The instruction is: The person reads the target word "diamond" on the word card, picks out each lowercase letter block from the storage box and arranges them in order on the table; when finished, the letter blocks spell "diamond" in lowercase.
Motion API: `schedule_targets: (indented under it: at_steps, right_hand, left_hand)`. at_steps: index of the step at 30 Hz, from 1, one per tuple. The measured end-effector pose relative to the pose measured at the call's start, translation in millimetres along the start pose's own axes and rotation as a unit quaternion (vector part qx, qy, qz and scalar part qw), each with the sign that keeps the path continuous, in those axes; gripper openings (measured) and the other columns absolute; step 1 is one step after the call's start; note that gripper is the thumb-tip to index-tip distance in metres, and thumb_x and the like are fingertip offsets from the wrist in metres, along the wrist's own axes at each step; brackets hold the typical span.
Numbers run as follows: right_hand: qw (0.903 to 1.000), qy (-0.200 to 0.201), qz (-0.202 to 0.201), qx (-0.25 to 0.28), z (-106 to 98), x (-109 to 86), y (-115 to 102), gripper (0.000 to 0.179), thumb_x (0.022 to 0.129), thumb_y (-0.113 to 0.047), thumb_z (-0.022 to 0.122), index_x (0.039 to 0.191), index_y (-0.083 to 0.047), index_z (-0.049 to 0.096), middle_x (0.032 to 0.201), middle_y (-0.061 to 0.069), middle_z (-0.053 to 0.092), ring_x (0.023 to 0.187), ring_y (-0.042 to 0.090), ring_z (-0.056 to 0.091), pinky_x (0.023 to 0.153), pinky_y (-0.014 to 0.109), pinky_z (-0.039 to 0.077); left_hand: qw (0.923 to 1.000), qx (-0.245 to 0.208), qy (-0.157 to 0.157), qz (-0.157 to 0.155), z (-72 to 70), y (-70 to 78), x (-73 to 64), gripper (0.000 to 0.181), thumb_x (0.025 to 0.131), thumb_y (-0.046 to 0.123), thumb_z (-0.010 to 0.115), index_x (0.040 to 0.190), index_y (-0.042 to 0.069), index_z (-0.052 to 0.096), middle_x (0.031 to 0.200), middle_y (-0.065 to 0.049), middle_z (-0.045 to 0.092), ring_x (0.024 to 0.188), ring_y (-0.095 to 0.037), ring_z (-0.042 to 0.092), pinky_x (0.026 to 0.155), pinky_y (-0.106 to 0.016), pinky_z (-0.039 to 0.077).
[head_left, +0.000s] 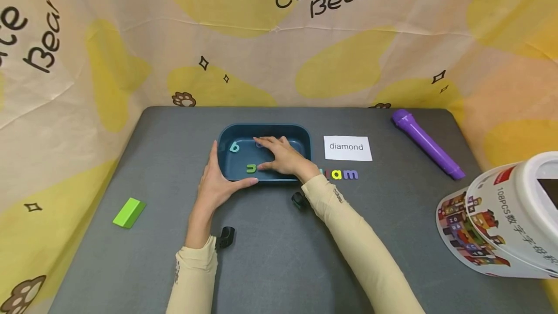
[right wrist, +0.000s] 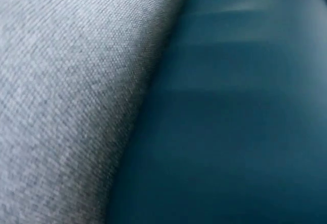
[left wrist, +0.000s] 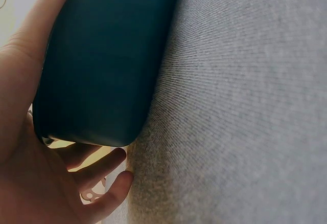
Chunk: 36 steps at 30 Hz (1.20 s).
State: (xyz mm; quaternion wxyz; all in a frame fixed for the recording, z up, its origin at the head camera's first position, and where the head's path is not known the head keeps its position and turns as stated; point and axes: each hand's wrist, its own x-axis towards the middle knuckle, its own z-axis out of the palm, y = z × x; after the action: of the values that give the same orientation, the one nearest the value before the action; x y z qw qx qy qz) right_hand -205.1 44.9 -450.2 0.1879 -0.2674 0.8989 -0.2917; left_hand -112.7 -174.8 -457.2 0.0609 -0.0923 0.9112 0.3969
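Dark teal tray (head_left: 305, 134) near the table's (head_left: 392, 256) far edge, centred. The left hand (head_left: 215, 185), fingers wrapped around the tray's near-left corner, steadies it; the right hand (head_left: 283, 156) reaches inside, fingers spread flat over the foam letters (head_left: 235, 147). Letters "a m" (head_left: 344, 174) lie below the "diamond" card (head_left: 347, 148), apparently spelling it.

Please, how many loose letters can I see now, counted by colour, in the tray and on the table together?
Teal letter: 1
Green letter: 1
Yellow letter: 1
Purple letter: 1
Total: 4 plainly visible. The right hand partly hides others in the tray and on the table.
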Motion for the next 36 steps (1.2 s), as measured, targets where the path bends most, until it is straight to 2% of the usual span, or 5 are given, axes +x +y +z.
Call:
schedule_targets:
  at_steps: [5, 12, 23, 30, 36]
  right_hand:
    - [0.9996, 0.019, 0.004, -0.023, 2, 1.8, 1, 0.063, 0.103, -0.031, 0.072, 0.161, -0.023, 0.049, 0.164, 0.004, 0.042, 0.139, 0.029, 0.044, 0.113, 0.050, 0.046]
    - [0.9978, 0.065, -0.010, -0.010, 3, 1.6, 2, 0.032, 0.100, -0.014, 0.075, 0.132, -0.014, 0.076, 0.129, 0.007, 0.064, 0.116, 0.026, 0.064, 0.102, 0.044, 0.053]
    - [0.9959, 0.086, -0.008, 0.026, -9, -10.2, 0, 0.020, 0.098, -0.013, 0.078, 0.117, -0.007, 0.077, 0.109, 0.008, 0.068, 0.098, 0.022, 0.065, 0.088, 0.038, 0.056]
    - [0.9749, 0.203, -0.052, 0.076, -37, -43.4, 4, 0.028, 0.093, -0.009, 0.082, 0.121, -0.006, 0.077, 0.112, 0.008, 0.072, 0.099, 0.024, 0.065, 0.086, 0.042, 0.054]
    - [0.9529, 0.286, -0.071, 0.071, -62, -87.3, 30, 0.026, 0.089, 0.000, 0.083, 0.115, -0.002, 0.079, 0.109, 0.012, 0.073, 0.097, 0.030, 0.066, 0.084, 0.044, 0.055]
  left_hand:
    - [1.0000, -0.003, 0.002, -0.002, 0.5, 0.5, -0.3, 0.148, 0.071, 0.065, 0.092, 0.171, 0.032, -0.011, 0.179, -0.016, 0.011, 0.160, -0.051, 0.022, 0.120, -0.077, 0.026]
    - [1.0000, -0.005, 0.004, -0.002, 0.1, 0.3, -1.0, 0.147, 0.071, 0.065, 0.093, 0.171, 0.032, -0.010, 0.179, -0.016, 0.012, 0.160, -0.049, 0.022, 0.120, -0.076, 0.026]
    - [1.0000, -0.004, 0.005, -0.005, 0.9, 0.3, -0.3, 0.149, 0.069, 0.066, 0.093, 0.171, 0.032, -0.009, 0.179, -0.015, 0.012, 0.161, -0.048, 0.023, 0.121, -0.075, 0.026]
    - [1.0000, -0.007, 0.007, -0.001, 1.8, -0.1, 0.5, 0.150, 0.068, 0.066, 0.094, 0.171, 0.034, -0.011, 0.180, -0.012, 0.010, 0.162, -0.047, 0.021, 0.122, -0.075, 0.025]
    - [0.9999, -0.008, 0.009, 0.004, 2.3, -1.4, 0.1, 0.150, 0.067, 0.065, 0.094, 0.171, 0.034, -0.009, 0.180, -0.008, 0.008, 0.163, -0.045, 0.019, 0.122, -0.074, 0.025]
